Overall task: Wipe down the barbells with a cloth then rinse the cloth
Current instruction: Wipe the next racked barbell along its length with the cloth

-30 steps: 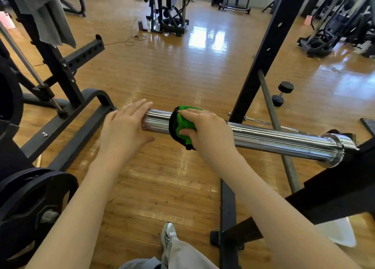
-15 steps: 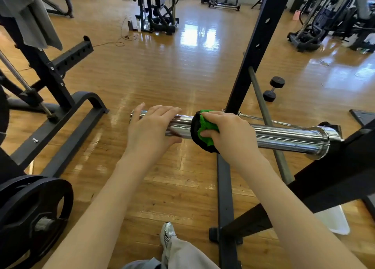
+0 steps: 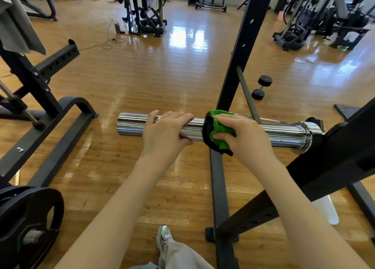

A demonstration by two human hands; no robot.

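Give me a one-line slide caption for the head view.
Right hand wipes chrome barbell sleeve with green cloth; left hand steadies it.

— Where are you standing?
— You are standing in a gym: a black rack (image 3: 241, 51), a weight plate (image 3: 30, 224), a dumbbell (image 3: 261, 87) and machines (image 3: 146, 8) are surrounding you on the wooden floor (image 3: 162, 75).

One camera only, worn on my head, looking forward and down from close above my arms. My hands sit mid-frame on the barbell sleeve (image 3: 284, 133), my shoe at the bottom edge. The wide lens (edges bend) takes in distant gym floor across the top.
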